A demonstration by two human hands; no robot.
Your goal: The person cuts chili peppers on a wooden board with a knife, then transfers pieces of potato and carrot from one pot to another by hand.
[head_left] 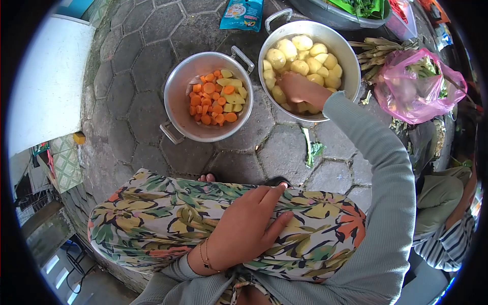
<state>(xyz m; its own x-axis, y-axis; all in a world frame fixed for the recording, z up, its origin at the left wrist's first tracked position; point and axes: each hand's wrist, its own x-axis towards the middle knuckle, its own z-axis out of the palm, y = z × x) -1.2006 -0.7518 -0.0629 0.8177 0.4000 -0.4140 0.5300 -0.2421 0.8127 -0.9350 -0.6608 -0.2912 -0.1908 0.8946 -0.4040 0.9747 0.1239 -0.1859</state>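
Note:
My right hand (300,89) reaches into a large metal pot (352,63) of peeled potatoes (300,66) in cloudy water. Its fingertips are hidden among the potatoes, so what they grip does not show. My left hand (249,223) lies over the patterned cloth (168,223) on my lap, thumb apart from the other fingers, with nothing visible in it. To the left of the large pot, a smaller metal pot (175,109) holds sliced orange carrots (208,88) and cut yellowish potato pieces (237,98).
A blue packet (242,14) lies beyond the pots. At the right are a pink plastic bag (406,91), dry stalks (378,53) and a basin (330,15) with greens. A leaf scrap (315,149) lies on the paving. Another person's leg (439,198) shows at right.

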